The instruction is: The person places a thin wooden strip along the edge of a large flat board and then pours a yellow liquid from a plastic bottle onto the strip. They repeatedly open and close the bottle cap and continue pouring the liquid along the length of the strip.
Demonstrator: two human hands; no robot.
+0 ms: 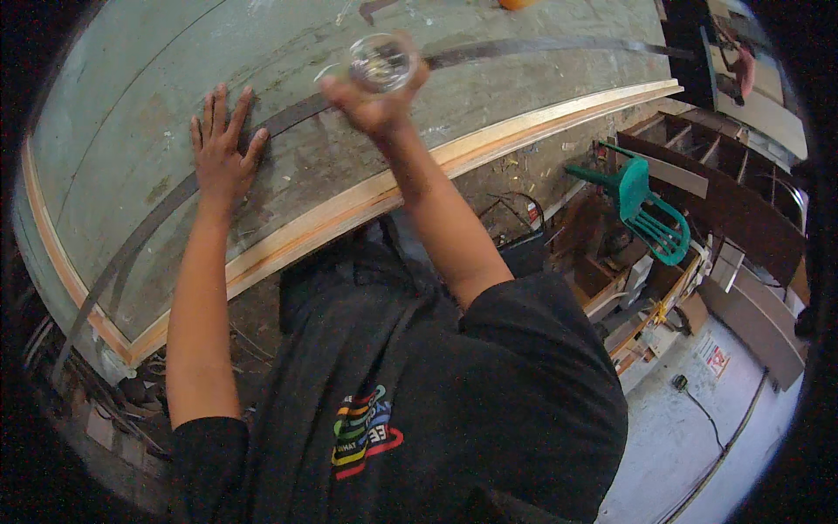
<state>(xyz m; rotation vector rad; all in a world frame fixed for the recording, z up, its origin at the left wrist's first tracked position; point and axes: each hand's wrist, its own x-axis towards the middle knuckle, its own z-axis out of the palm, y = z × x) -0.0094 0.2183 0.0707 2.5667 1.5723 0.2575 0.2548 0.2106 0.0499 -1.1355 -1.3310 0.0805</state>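
My left hand [224,157] lies flat on the worn green-grey tabletop [209,61], fingers spread, at the near edge of a long dark strip [154,218]. That thin, flat strip curves across the table from the lower left to the far right. Above its middle, my right hand [374,109] is wrapped round a clear round container [384,63], like a cup or jar. Motion blurs both the hand and the container, and what is inside cannot be made out. A small dark piece [375,9] lies farther back.
Pale wooden trim [524,122] borders the table's near and left edges. An orange object [517,3] shows at the top. To the right are a green plastic chair [642,196], dark wooden frames [707,175] and scattered boards. Another person [744,74] is in the far right background.
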